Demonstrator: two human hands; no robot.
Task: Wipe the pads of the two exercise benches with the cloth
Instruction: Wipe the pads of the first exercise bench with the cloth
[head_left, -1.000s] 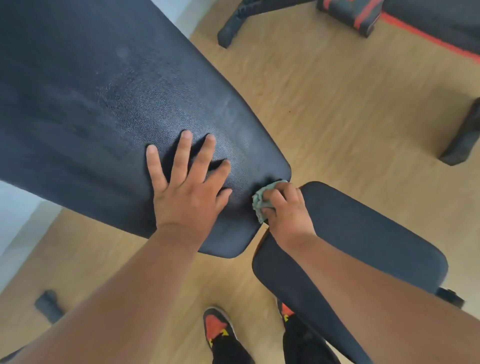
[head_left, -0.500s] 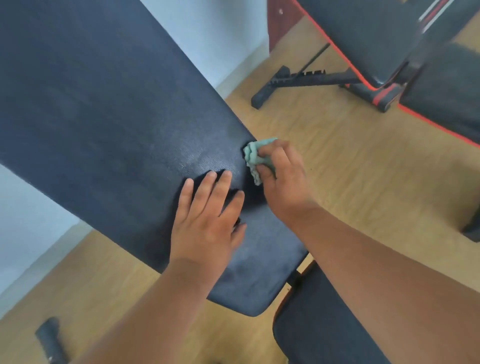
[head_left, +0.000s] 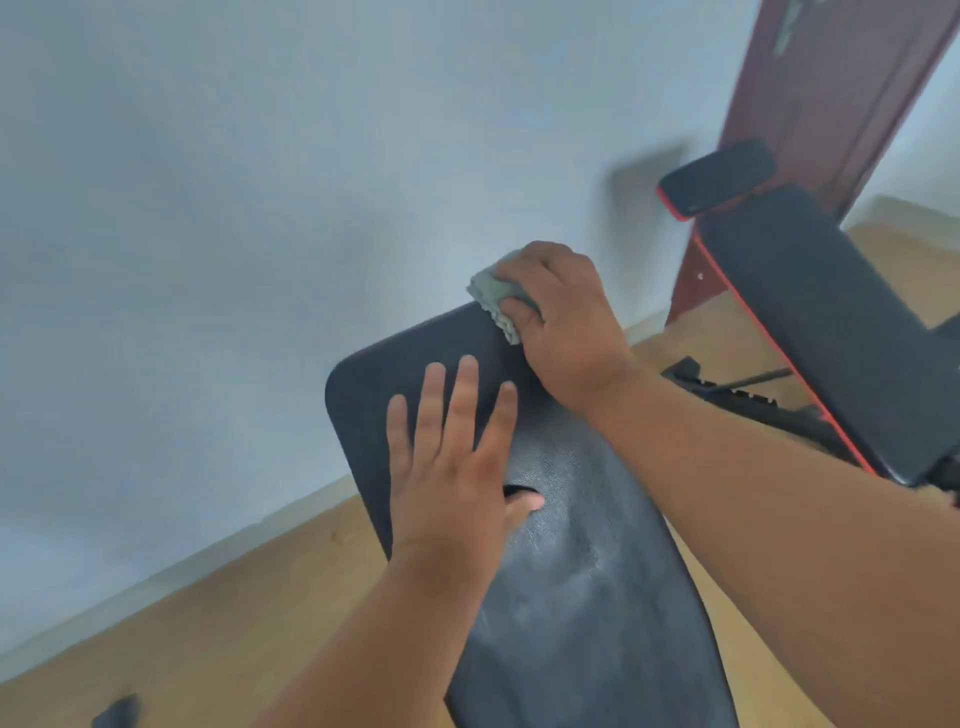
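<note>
The right hand's fingers (head_left: 511, 270) curled over a bunched green cloth (head_left: 496, 299), pinching it against the top edge of the black backrest pad (head_left: 597, 597). The left hand (head_left: 449, 470) lay flat on that pad, fingers straight and slightly spread, steadying it. With the cloth already overhanging the rim, a further push could have carried it off the pad, leaving that corner unwiped. The red-trimmed second bench (head_left: 810, 306) stood well apart, apparently not yet being wiped.
</note>
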